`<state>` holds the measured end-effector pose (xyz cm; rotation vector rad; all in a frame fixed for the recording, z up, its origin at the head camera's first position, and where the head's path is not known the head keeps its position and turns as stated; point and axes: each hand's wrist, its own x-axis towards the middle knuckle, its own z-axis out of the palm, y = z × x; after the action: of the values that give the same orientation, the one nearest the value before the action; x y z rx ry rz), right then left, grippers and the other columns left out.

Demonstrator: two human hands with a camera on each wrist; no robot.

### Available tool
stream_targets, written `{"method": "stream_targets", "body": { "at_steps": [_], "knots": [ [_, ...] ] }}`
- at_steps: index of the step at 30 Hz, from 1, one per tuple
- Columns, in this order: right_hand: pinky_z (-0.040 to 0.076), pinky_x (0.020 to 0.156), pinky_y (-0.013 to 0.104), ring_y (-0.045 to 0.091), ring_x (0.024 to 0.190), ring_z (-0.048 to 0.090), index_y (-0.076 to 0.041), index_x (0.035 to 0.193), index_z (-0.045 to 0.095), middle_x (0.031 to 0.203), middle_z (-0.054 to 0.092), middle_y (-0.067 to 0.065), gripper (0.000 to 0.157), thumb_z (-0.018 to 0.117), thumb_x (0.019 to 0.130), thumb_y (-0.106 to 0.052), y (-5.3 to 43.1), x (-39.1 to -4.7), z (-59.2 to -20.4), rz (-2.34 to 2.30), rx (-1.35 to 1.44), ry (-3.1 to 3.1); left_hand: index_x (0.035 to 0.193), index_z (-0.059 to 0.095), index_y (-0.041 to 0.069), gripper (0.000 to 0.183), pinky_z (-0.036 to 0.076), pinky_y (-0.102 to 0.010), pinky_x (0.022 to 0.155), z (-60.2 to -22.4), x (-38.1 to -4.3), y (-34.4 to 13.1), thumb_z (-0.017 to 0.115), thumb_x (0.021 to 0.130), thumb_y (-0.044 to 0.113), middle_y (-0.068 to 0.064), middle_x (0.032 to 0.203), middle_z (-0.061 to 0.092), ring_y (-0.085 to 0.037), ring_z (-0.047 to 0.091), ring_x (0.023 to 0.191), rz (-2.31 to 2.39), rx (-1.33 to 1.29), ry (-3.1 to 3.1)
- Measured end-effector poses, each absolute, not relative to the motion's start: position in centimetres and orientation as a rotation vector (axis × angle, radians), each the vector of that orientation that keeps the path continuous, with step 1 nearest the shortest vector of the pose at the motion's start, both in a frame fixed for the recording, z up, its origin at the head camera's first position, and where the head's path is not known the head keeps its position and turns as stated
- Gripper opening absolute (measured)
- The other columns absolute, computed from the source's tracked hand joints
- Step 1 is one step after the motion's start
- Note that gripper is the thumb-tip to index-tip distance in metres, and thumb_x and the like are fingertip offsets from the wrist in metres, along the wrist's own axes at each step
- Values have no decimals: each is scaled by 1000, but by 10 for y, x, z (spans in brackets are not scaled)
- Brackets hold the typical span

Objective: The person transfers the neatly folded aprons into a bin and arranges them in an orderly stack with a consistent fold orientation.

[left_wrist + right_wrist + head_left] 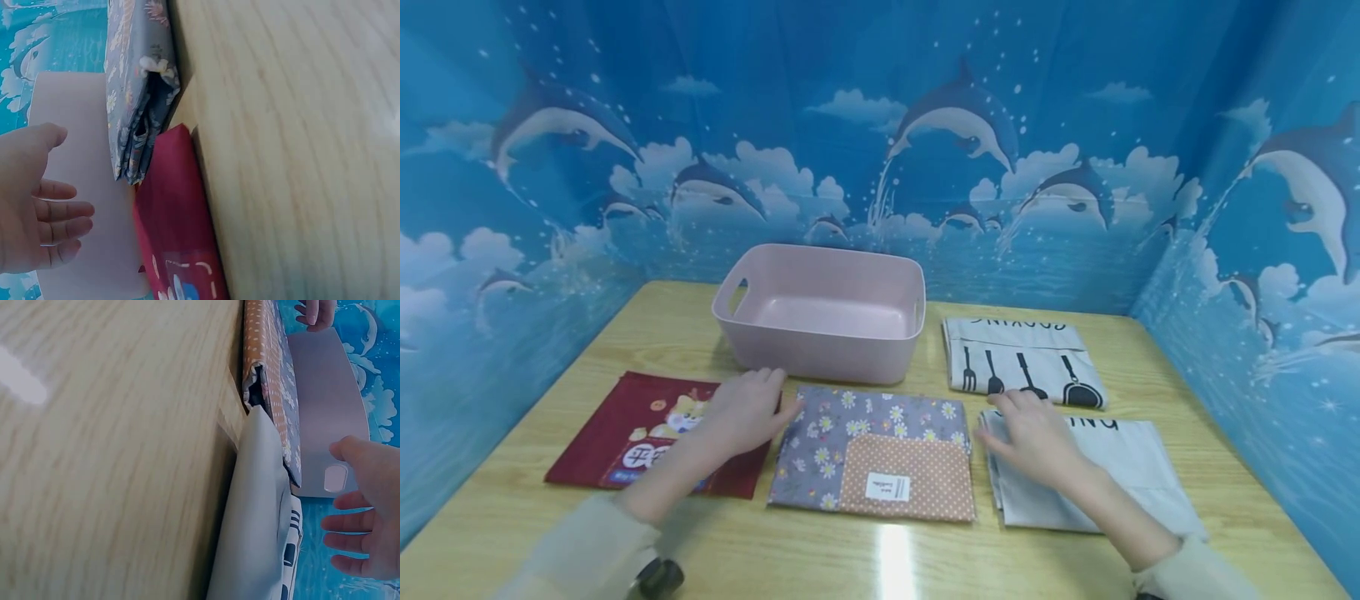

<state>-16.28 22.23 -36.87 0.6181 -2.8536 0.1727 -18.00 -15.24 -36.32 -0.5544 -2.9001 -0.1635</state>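
Note:
My left hand point(745, 412) hovers over the right part of a folded red cloth point(587, 450) with a cartoon animal print, its fingers loosely bent and holding nothing. Between my hands lies a folded grey daisy-print cloth point(812, 467) with a polka-dot pocket and a white label. My right hand point(1030, 433), also holding nothing, is above the left part of a folded pale cloth point(1135, 467) with dark lettering. Behind that one lies another pale folded cloth point(1015, 358), printed with black kitchen tools. Both wrist views show the hands apart from the cloths, fingers relaxed.
A pink plastic basin point(820, 362) with handle holes stands at the back, behind the red and daisy-print cloths. Everything rests on a wood-grain table point(775, 558). Blue dolphin-print curtains point(850, 150) surround the table at the back and sides.

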Motion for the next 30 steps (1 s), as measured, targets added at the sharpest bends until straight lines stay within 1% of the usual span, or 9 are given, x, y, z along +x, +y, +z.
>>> {"method": "stream_targets", "body": {
  "at_steps": [3, 5, 9, 14, 18, 21, 24, 26, 30],
  "knots": [
    [44, 86, 52, 34, 101, 54, 1, 116, 57, 111, 59, 19, 53, 65, 84, -40, 220, -162, -372, 170, 646, -2855, 90, 54, 1, 42, 50, -42, 59, -367, -180, -152, 59, 87, 42, -11, 78, 55, -29, 57, 73, -186, -548, -2926],
    [44, 88, 53, 35, 103, 53, 1, 116, 57, 113, 58, 20, 53, 66, 83, -40, 218, -161, -373, 199, 649, -2872, 88, 53, 2, 40, 49, -42, 60, -370, -180, -152, 59, 87, 42, -10, 77, 55, -29, 58, 72, -212, -545, -2943],
    [41, 92, 55, 39, 110, 51, 2, 117, 56, 118, 56, 23, 53, 66, 84, -38, 214, -159, -375, 323, 595, -2932, 86, 52, 5, 35, 47, -38, 55, -371, -179, -151, 59, 88, 39, -4, 70, 50, -23, 53, 63, -332, -514, -2992],
    [41, 93, 54, 39, 112, 50, 2, 120, 55, 121, 55, 22, 52, 64, 85, -35, 208, -158, -373, 482, 494, -3025, 99, 56, 3, 33, 48, -38, 59, -368, -177, -147, 57, 89, 35, -3, 73, 54, -20, 54, 66, -530, -437, -3125],
    [45, 89, 50, 34, 106, 55, 2, 122, 54, 116, 59, 19, 52, 64, 85, -33, 205, -160, -370, 592, 417, -3098, 105, 57, 2, 35, 50, -39, 66, -366, -177, -145, 56, 90, 34, -2, 74, 59, -16, 55, 66, -678, -407, -3190],
    [51, 79, 44, 27, 95, 59, 1, 122, 55, 107, 62, 14, 51, 66, 83, -31, 201, -161, -368, 667, 357, -3143, 102, 58, 3, 33, 50, -37, 65, -367, -177, -146, 56, 91, 34, -1, 70, 58, -14, 54, 62, -779, -406, -3211],
    [52, 70, 37, 20, 85, 59, 0, 121, 55, 100, 63, 10, 50, 66, 83, -30, 197, -163, -367, 734, 297, -3198, 99, 58, 4, 32, 48, -37, 66, -367, -178, -148, 54, 91, 34, 0, 65, 57, -14, 54, 62, -861, -392, -3231],
    [52, 68, 34, 19, 82, 59, -1, 121, 56, 97, 63, 9, 49, 66, 83, -30, 195, -164, -367, 772, 272, -3231, 100, 58, 4, 33, 49, -38, 69, -368, -178, -149, 54, 92, 35, -1, 69, 59, -15, 56, 67, -899, -385, -3238],
    [53, 71, 37, 21, 85, 60, -1, 116, 58, 96, 65, 9, 44, 68, 82, -27, 193, -164, -369, 837, 274, -3249, 104, 59, 4, 36, 48, -42, 77, -368, -179, -150, 53, 91, 37, -5, 87, 63, -20, 58, 82, -979, -353, -3249]
  ]
}}
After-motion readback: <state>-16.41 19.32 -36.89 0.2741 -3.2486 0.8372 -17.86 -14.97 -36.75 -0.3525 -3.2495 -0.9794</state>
